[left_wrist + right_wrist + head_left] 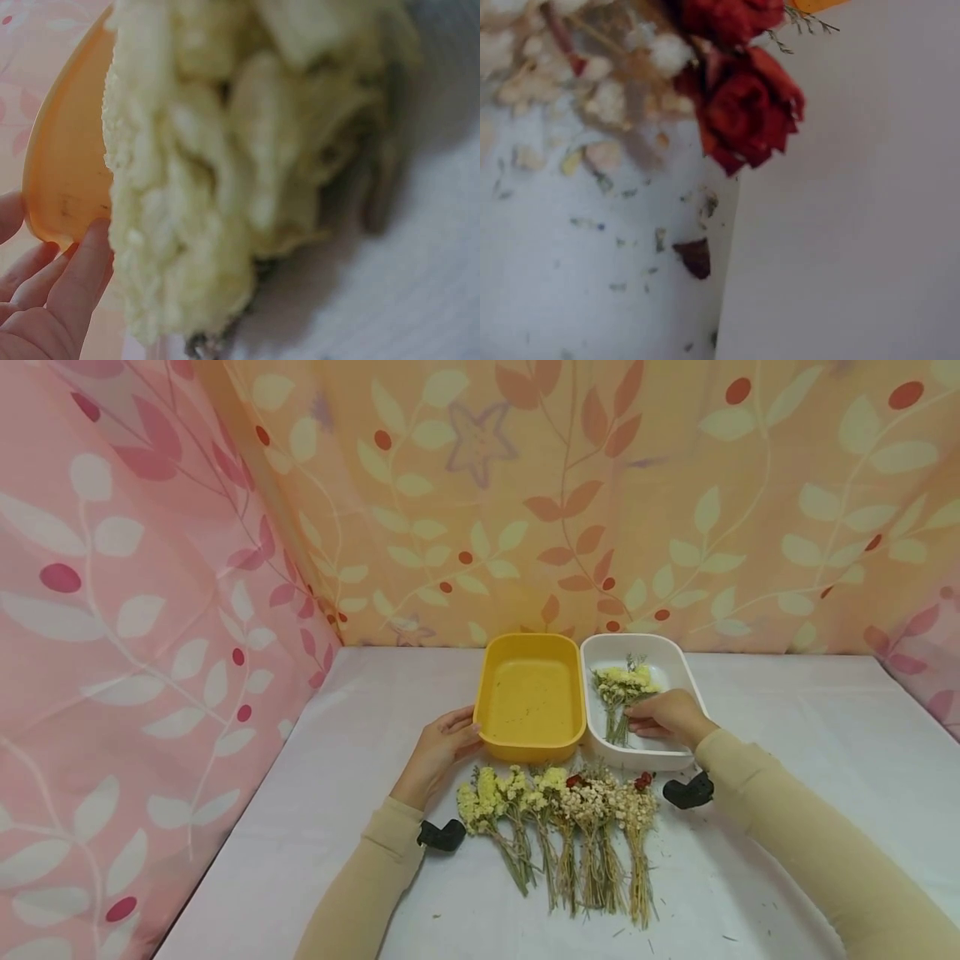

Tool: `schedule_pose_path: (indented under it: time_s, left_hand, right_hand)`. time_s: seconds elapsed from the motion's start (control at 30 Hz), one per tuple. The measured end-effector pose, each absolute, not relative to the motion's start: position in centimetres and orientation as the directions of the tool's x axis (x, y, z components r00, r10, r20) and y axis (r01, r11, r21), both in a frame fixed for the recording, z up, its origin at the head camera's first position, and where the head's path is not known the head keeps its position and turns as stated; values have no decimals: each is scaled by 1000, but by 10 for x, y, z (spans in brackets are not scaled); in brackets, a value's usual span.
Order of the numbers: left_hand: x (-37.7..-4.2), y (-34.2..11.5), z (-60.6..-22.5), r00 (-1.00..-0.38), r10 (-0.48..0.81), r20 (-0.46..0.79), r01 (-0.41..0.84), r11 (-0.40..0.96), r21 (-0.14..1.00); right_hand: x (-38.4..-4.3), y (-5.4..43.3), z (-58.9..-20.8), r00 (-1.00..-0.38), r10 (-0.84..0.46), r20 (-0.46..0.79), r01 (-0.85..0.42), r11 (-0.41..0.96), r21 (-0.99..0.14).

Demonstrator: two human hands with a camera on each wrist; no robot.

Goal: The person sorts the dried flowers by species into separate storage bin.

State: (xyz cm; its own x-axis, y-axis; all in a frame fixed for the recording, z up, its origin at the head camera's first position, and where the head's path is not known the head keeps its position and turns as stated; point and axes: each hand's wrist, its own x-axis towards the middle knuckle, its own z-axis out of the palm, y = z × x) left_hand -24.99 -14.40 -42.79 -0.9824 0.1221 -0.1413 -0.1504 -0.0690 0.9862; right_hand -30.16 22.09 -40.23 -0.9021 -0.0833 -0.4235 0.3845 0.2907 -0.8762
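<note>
A yellow plastic tray (531, 752) and a white plastic tray (637, 760) stand side by side. My left hand (442, 747) touches the yellow tray's left side near its front corner, with its fingers extended, as the left wrist view also shows. Reaching into the white tray, my right hand (671, 717) pinches the stems of a yellow dried flower bunch (621, 683). The flower heads point toward the tray's back. The right wrist view does not show the right hand, only the white tray's outer wall (840, 210) and a dried red rose (746, 105).
In front of the trays lies a row of dried bunches: yellow flowers (487, 793) at left, cream flowers (636, 806) with red roses at right. Plant crumbs (694, 259) litter the white table (360, 718). A patterned orange curtain (525, 527) hangs behind; a pink one (135, 652) hangs at left.
</note>
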Motion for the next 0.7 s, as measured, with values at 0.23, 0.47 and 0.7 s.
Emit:
schedule_pose_path:
  time_s: [0.23,0.47,0.7]
  left_hand:
    - [-249,-146,-428,-982,133,-134,-144,-69,987]
    - [-247,-146,-431,-983,143,-119,-131,-76,988]
    - [-248,-145,-428,-983,127,-130,-140,-77,987]
  right_hand:
    - [-295,221,-396,-930,-98,-354,299,360,-884]
    - [-274,223,-383,-951,-148,-273,199,385,-901]
    - [-248,225,-368,-958,-155,-243,183,327,-927]
